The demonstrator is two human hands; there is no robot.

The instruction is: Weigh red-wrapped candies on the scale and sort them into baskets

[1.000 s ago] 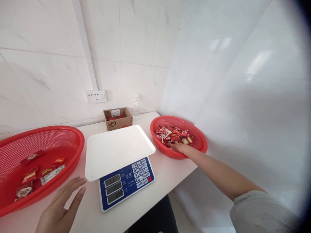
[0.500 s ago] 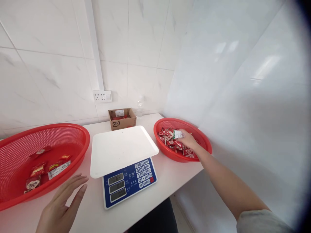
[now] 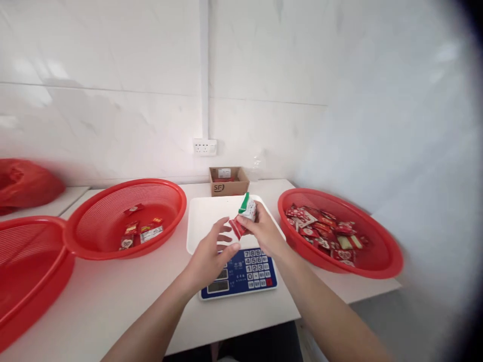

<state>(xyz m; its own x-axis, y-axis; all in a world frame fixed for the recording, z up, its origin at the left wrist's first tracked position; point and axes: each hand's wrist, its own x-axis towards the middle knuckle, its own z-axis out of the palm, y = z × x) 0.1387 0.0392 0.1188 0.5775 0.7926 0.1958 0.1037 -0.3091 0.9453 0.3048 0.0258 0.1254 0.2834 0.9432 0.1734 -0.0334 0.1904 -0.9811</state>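
Note:
My right hand (image 3: 265, 232) is closed around small snack packets over the scale: a white-and-green packet (image 3: 247, 206) juts from the top, and a red packet (image 3: 237, 229) pokes out below it. Close beside on the left, my left hand (image 3: 212, 254) has its fingers apart and nothing in it. Beneath both hands stands a digital scale (image 3: 241, 286) with a white pan (image 3: 202, 216) and a blue keypad panel; my left hand partly covers its displays. To the right, a red basket (image 3: 381, 266) holds many packets, mostly red. Another red basket (image 3: 81, 246) on the left contains several packets.
Behind the scale sits an open cardboard box (image 3: 230, 188) with red items, and a clear plastic bottle (image 3: 257, 168) stands beside it. A third red basket (image 3: 45, 281) is at the far left, with a red plastic bag (image 3: 32, 183) behind it.
My right hand has moved left from the right basket to above the scale, carrying packets. My left hand has come in beside it. The view has turned left.

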